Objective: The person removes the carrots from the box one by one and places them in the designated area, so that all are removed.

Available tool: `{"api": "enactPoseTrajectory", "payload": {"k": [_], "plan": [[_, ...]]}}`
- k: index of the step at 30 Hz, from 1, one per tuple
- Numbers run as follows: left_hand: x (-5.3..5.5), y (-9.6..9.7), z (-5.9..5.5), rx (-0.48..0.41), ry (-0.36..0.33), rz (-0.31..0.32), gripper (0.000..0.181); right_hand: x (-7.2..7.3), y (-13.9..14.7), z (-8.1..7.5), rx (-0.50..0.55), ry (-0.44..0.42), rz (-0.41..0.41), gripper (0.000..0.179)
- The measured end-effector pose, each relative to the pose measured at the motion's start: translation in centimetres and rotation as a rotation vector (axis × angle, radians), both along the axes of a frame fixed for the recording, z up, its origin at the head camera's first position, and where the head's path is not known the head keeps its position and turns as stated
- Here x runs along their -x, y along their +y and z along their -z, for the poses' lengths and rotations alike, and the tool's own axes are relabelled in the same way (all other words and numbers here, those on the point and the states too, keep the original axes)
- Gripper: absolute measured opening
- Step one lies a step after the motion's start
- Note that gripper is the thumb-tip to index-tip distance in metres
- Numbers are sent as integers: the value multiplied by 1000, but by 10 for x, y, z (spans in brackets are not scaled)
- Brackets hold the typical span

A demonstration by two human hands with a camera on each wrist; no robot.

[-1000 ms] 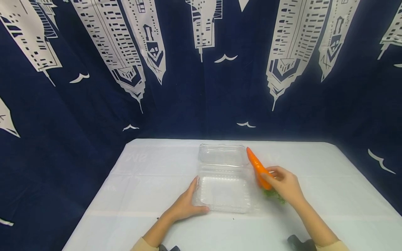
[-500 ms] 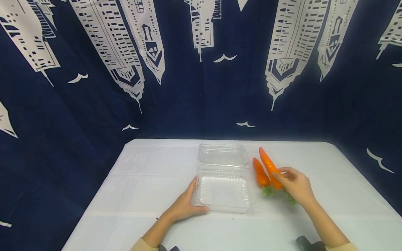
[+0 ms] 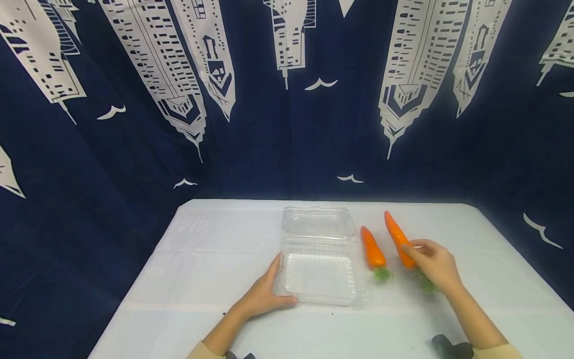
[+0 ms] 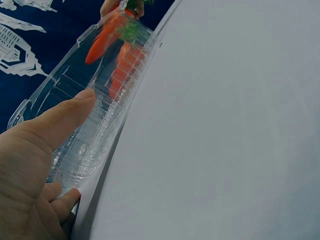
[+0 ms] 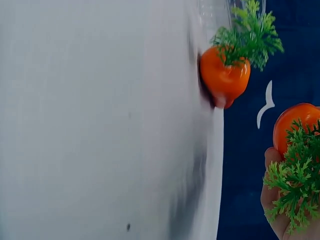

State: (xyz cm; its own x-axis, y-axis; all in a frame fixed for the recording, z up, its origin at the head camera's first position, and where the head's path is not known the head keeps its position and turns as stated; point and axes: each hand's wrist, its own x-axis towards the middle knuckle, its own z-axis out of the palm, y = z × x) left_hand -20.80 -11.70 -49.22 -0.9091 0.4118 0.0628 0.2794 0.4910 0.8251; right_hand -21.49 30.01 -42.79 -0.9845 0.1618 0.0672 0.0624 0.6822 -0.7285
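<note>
My right hand (image 3: 434,264) pinches an orange carrot (image 3: 396,233) near its leafy end, its tip pointing away from me. In the right wrist view, green leaves (image 5: 300,175) cover part of that hand. Between that hand and the container, a second carrot (image 3: 373,249) lies on the table with its green top towards me. A clear plastic clamshell container (image 3: 320,302) lies opened, its lid (image 3: 319,221) folded back to the far side. My left hand (image 3: 264,294) grips the container's near left side, the thumb (image 4: 75,110) along its front wall. No object shows inside the container.
A white-covered table (image 3: 215,279) carries everything. Behind it hangs a dark blue curtain (image 3: 287,139) printed with white buildings and birds. Small dark specks dot the table near the front.
My right hand has moved right with its carrot, away from the container. The second carrot, mostly hidden a second ago, now shows whole. My left hand and the container stay put.
</note>
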Motion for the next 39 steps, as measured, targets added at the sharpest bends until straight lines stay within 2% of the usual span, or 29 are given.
{"api": "enactPoseTrajectory", "payload": {"k": [18, 39], "plan": [[0, 0, 2, 7, 8, -4, 118, 10, 24, 11, 0, -61, 60, 73], [-2, 0, -2, 12, 11, -4, 119, 18, 40, 20, -48, -101, 104, 75]]}}
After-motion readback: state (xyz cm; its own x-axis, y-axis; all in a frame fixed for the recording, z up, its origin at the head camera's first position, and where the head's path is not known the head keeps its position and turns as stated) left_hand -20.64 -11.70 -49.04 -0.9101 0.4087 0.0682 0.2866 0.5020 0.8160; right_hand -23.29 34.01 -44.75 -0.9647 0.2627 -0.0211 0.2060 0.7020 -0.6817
